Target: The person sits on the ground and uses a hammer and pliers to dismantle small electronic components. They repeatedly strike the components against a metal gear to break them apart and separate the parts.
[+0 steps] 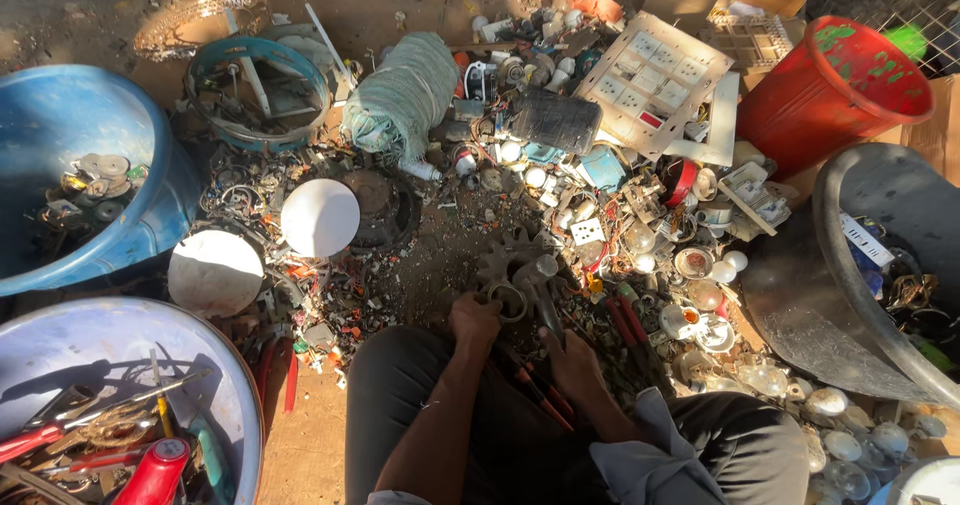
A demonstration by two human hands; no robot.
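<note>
The person sits on the ground among heaps of electrical scrap, both hands working in shadow just ahead of the knees. The left hand (473, 320) is closed around a grey metal fitting (512, 277), a gear-like, lobed casting with a ring on its near side. The fitting lies directly ahead of that hand and touching it, its bulk rising away from the body toward the scrap pile. The right hand (570, 357) is curled around the grips of a dark hand tool (548, 310), whose long axis runs from the hand up and slightly left, so its tip meets the fitting from the right. Whether the tool is a plier or a cutter cannot be told in the shade. The left hand is the nearer one to the fitting; the right reaches it only through the tool.

Around them: red-handled pliers (628, 323) lie just right of the tool, a white dome cover (320, 217) and a round white disc (215, 273) sit to the left, a white switch panel (655, 82) lies farther ahead, and a blue tub (70, 125), a red bucket (835, 90) and a dark rubber basin (850, 265) ring the spot.
</note>
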